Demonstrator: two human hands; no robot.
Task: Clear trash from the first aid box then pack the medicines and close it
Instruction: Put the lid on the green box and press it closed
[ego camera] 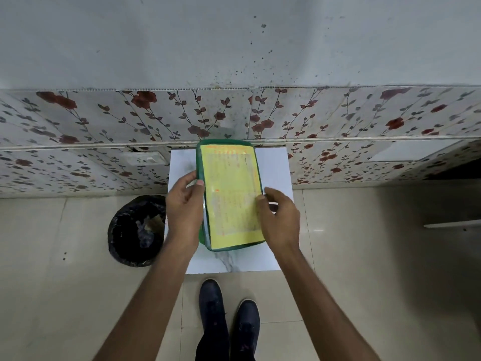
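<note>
A green first aid box (230, 196) with a yellow printed sheet on its lid stands on a small white table (273, 168). The lid faces up at me and hides the inside of the box. My left hand (183, 204) grips the box's left edge, thumb on the lid. My right hand (279, 217) rests against the right edge with its fingertips on the lid. No medicines or trash are visible on the table.
A round bin lined with a black bag (136, 230) stands on the tiled floor left of the table, with some scraps inside. A flower-patterned tiled wall (104, 131) rises behind the table. My dark shoes (229, 313) are below the table's front edge.
</note>
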